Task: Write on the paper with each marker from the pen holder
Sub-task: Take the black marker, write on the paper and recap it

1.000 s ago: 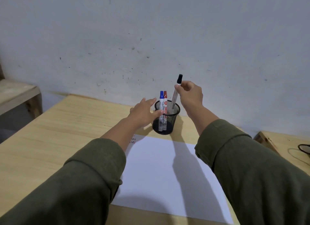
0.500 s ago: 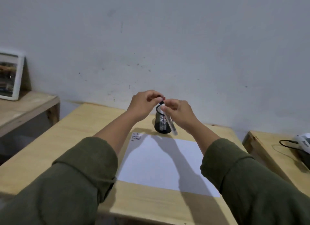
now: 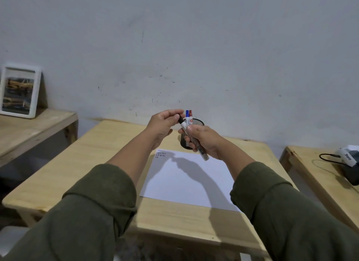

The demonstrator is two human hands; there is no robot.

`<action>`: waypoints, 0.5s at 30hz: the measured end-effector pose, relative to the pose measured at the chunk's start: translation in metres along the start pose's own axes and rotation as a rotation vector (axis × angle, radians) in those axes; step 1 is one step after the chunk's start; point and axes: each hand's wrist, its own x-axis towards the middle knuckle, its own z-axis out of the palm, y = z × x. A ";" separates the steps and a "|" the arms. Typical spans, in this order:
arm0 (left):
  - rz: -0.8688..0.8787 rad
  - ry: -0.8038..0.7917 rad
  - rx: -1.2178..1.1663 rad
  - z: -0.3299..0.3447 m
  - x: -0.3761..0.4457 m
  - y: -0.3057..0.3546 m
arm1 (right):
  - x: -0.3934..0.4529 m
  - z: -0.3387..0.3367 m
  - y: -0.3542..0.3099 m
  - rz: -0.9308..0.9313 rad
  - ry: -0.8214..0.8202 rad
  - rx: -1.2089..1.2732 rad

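My right hand (image 3: 204, 141) grips the white barrel of a black marker (image 3: 202, 152) above the far edge of the white paper (image 3: 186, 181). My left hand (image 3: 164, 124) pinches the marker's black cap end (image 3: 181, 120) with thumb and fingers. Behind my hands stands the black mesh pen holder (image 3: 183, 142), mostly hidden, with a blue marker (image 3: 187, 115) and a red marker (image 3: 190, 114) sticking up from it. Small black strokes (image 3: 160, 153) mark the paper's far left corner.
The paper lies on a small light wooden table (image 3: 101, 159). A framed picture (image 3: 18, 91) leans against the wall on a low bench at left. On a second table at right sits a white-and-black device (image 3: 349, 159) with a black cable.
My right hand drew the black marker out of the holder and brought it down toward me. My left hand left the holder's rim and took hold of the cap end.
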 end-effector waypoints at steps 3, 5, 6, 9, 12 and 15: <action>0.023 0.067 0.001 0.005 -0.002 0.001 | -0.003 0.003 0.001 -0.019 0.037 -0.046; 0.035 0.115 0.015 0.007 -0.002 0.001 | -0.003 0.005 0.001 -0.030 0.058 -0.053; 0.038 0.139 0.019 0.008 -0.002 0.001 | -0.004 0.006 0.001 -0.035 0.070 -0.056; 0.036 0.206 0.017 0.012 -0.001 0.001 | -0.005 0.007 0.001 -0.064 0.098 -0.099; 0.010 0.249 0.021 0.015 -0.001 0.002 | -0.007 0.009 0.002 -0.106 0.132 -0.137; -0.039 0.306 0.042 0.017 -0.001 0.002 | -0.010 0.010 0.002 -0.145 0.191 -0.186</action>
